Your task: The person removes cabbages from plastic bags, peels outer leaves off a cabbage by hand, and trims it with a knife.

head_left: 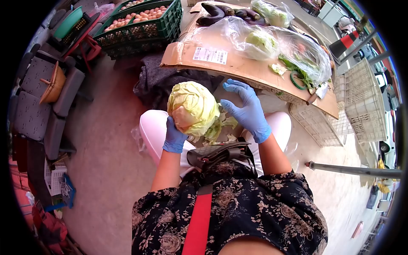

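A pale yellow-green cabbage (192, 106) rests in my left hand (174, 137), which wears a blue glove and supports it from below and the left. Most of that hand's fingers are hidden behind the cabbage. My right hand (246, 108), also in a blue glove, is just right of the cabbage with fingers curved and apart, holding nothing. Loose cabbage leaves (217, 127) lie below and between the two hands, above my lap. A dark waist bag (219, 155) sits at my waist.
Ahead is a cardboard-topped table (187, 53) bearing eggplants (211, 13), a bagged cabbage (262, 42), greens, a green tape roll (298, 80) and a knife (318, 92). Green crates (140, 32) of eggs stand left of it. White crates (361, 102) and a metal pole (352, 170) are right.
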Demonstrator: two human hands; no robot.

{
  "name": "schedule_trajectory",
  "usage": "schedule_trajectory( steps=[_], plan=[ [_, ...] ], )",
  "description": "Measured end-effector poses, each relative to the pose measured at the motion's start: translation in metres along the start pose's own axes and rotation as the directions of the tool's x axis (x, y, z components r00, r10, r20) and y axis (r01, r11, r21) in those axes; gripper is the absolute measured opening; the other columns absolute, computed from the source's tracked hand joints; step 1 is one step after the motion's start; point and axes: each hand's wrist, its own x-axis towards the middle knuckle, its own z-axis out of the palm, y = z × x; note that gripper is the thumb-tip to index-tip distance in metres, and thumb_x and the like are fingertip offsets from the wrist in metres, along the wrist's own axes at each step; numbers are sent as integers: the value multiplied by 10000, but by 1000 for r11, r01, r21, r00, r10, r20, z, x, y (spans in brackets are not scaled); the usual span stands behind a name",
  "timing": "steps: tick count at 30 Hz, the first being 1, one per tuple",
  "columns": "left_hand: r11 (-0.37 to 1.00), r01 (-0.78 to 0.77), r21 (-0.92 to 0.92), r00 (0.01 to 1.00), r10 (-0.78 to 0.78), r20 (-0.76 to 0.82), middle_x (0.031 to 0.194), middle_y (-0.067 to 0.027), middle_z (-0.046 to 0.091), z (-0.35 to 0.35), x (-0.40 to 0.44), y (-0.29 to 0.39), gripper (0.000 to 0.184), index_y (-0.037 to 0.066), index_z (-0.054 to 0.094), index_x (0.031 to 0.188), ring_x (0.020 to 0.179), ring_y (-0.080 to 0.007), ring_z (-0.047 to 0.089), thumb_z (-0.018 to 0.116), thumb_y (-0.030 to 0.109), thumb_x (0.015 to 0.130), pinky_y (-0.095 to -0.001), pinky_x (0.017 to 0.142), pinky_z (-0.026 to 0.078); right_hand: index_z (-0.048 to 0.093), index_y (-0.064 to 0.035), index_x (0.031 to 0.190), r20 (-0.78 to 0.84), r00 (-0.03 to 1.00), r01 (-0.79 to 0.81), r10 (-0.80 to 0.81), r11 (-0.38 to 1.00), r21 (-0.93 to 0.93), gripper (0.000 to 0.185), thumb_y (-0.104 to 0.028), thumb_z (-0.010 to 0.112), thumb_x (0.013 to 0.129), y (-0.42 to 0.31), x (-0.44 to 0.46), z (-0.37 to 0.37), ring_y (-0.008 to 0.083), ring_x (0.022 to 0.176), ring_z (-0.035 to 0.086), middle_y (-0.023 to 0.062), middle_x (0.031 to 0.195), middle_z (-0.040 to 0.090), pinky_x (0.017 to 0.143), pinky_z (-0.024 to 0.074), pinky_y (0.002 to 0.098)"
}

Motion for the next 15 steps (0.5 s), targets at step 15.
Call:
schedule_trajectory(
  steps=[15],
  plan=[
    [985, 132, 108, 991, -135, 20, 1411, -145, 443, -7, -13, 1, 829, 95, 348, 1432, 1281, -341, 444, 620, 562, 804, -529, 1064, 365, 649, -18, 1028, 91, 943, -326, 321, 830, 452, 167, -137, 562, 948, -28, 4, 0, 120, 652, 605, 64, 734, 647, 600, 489, 264]
  ],
)
